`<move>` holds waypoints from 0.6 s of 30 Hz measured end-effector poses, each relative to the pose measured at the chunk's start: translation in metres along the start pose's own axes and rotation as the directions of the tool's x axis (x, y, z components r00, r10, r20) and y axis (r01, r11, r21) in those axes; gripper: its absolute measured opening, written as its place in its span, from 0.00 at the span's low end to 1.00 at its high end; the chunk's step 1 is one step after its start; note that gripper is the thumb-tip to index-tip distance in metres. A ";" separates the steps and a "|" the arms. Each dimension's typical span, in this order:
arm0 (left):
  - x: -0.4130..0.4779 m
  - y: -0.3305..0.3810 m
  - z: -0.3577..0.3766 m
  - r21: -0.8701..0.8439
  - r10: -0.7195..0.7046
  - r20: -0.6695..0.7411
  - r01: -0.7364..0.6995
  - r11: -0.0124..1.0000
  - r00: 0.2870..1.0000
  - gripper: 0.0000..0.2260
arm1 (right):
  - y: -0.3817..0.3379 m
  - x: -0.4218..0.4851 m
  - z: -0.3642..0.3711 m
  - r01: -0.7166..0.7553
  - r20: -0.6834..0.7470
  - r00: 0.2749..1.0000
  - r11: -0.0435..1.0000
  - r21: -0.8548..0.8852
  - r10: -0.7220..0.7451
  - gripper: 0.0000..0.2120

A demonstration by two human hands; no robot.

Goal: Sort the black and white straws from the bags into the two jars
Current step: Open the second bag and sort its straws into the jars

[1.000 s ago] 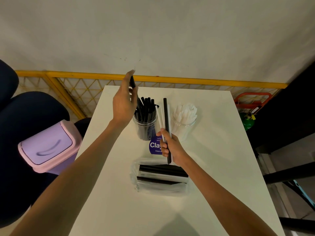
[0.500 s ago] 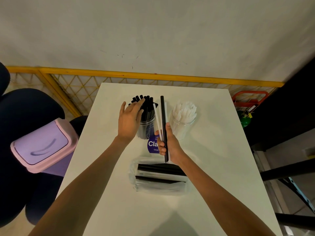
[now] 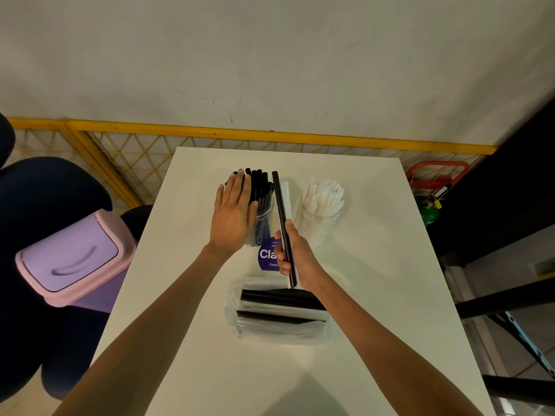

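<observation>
Two clear jars stand at the far middle of the white table [image 3: 375, 295]. The left jar [image 3: 264, 217] holds several black straws; the right jar [image 3: 319, 217] holds several white straws. My left hand [image 3: 232, 216] lies flat with straight fingers against the tops of the black straws. My right hand [image 3: 295, 259] grips a black straw [image 3: 281, 211] and a white straw [image 3: 286, 199] together, both pointing away from me between the jars. A clear plastic bag [image 3: 279, 313] with black and white straws lies below my right hand.
A purple card [image 3: 265, 253] lies between the jars and the bag. A lilac bin with a pink rim [image 3: 69, 256] and a dark chair [image 3: 45, 187] stand left of the table. A yellow mesh fence [image 3: 144, 145] runs behind it. Dark furniture stands at the right.
My left hand came down from above the black jar, where it held a black straw, and now lies flat on the straw tops with nothing in it. The right hand barely moved.
</observation>
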State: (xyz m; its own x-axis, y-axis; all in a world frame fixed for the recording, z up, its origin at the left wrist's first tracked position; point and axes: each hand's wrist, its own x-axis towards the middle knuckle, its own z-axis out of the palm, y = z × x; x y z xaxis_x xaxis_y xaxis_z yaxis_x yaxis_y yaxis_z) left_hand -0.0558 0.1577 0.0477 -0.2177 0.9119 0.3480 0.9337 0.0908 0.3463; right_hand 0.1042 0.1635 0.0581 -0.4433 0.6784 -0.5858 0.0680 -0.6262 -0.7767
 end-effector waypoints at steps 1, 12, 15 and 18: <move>0.002 0.005 -0.004 -0.045 -0.011 -0.025 0.010 0.999 1.000 0.23 | 0.000 0.000 -0.001 0.001 0.002 1.000 1.000 0.010 -0.001 0.21; 0.031 0.053 -0.024 -0.573 -0.412 0.269 0.488 0.658 0.871 0.16 | 0.000 -0.006 -0.002 0.036 0.045 0.998 0.999 0.035 -0.037 0.17; 0.026 0.055 -0.023 -0.623 -0.438 0.313 0.531 0.575 0.842 0.07 | -0.001 -0.010 -0.003 0.084 0.059 0.995 0.996 0.011 -0.084 0.15; 0.025 0.055 -0.030 -0.635 -0.466 0.323 0.554 0.538 0.824 0.04 | 0.002 -0.012 -0.004 0.105 0.078 0.991 0.994 -0.002 -0.104 0.14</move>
State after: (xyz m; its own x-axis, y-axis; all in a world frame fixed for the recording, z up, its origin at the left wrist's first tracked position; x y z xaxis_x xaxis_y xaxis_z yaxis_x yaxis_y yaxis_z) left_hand -0.0185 0.1732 0.1010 -0.5224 0.8383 -0.1560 0.2016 0.2992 0.9327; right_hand 0.1130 0.1557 0.0632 -0.5168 0.7079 -0.4815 0.0224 -0.5510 -0.8342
